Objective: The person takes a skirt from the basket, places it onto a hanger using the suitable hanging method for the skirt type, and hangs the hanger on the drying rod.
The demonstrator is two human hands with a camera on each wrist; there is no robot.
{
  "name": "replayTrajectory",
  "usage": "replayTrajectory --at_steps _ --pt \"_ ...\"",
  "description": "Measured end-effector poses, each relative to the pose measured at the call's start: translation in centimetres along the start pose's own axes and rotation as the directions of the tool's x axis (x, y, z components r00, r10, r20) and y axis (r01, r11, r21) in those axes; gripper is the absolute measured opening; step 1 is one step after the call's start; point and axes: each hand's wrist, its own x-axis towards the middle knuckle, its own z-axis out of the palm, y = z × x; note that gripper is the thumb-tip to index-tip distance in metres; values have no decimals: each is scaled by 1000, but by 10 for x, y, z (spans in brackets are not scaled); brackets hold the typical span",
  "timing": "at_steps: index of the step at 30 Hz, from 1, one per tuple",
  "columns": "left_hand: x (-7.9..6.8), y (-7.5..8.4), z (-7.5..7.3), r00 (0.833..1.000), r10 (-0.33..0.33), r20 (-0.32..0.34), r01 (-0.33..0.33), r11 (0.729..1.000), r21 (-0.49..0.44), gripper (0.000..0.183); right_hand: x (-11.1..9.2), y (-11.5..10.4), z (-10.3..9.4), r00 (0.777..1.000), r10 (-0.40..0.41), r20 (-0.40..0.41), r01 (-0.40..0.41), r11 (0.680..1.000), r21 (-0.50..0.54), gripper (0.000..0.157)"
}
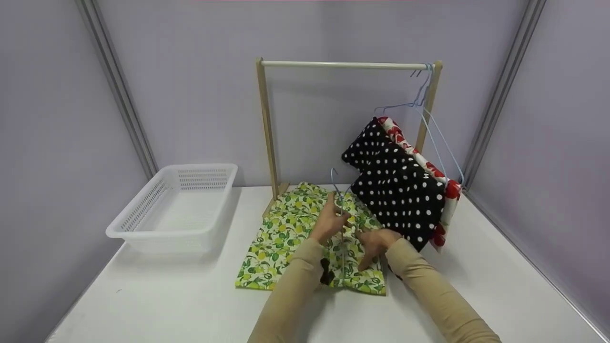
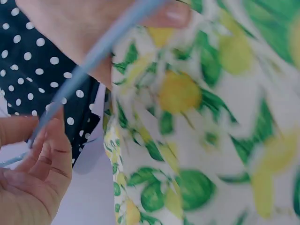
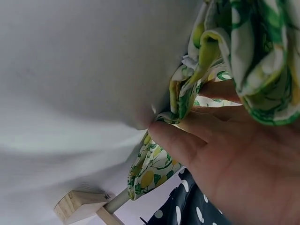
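Note:
A lemon-print garment [image 1: 281, 238] in white, yellow and green lies spread on the table before the rack. My left hand [image 1: 329, 221] is over its middle and pinches a light blue wire hanger [image 1: 342, 247]. The hanger's hook [image 1: 333, 174] points away from me. In the left wrist view, thumb and fingers of the left hand [image 2: 37, 168] meet on the hanger wire [image 2: 93, 61]. My right hand [image 1: 376, 243] holds the garment's right side, thumb on top. The right wrist view has the right-hand fingers [image 3: 178, 143] under a fold of the lemon-print cloth [image 3: 154, 168].
A rack with a white rail [image 1: 343, 64] and wooden posts [image 1: 268, 128] stands behind. At its right end, a black polka-dot garment [image 1: 395, 181] and a red-and-white one [image 1: 450, 200] hang on blue hangers [image 1: 429, 128]. A white plastic basket [image 1: 171, 233] stands at the left.

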Motion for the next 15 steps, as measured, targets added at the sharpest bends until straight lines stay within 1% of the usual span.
replayTrajectory --at_steps 1,3,5,6,8,11,13,15 --pt "1 2 0 1000 -26 2 26 997 -73 81 0 0 0 1000 5 6 -5 1000 5 117" --pt "4 5 -1 996 -84 27 88 973 -215 80 0 0 1 1000 0 9 0 1000 19 118" --pt "5 7 -1 992 -114 52 125 945 -302 75 0 0 1 1000 -6 17 6 1000 26 119" --pt "6 8 -1 991 -120 57 132 938 -320 69 0 0 1 1000 -6 18 6 1000 22 120" --pt "5 9 -1 993 -112 31 117 946 -303 56 0 0 1 1000 -12 26 11 1000 22 123" --pt "4 9 1 996 -75 -55 61 972 -228 35 2 0 1 999 -12 49 9 999 51 128" --pt "2 8 1 992 -50 -115 30 986 -166 27 3 0 1 998 -14 62 9 998 68 130" --pt "1 9 1 988 -28 -153 10 993 -121 21 3 0 1 997 -15 76 8 996 92 132"
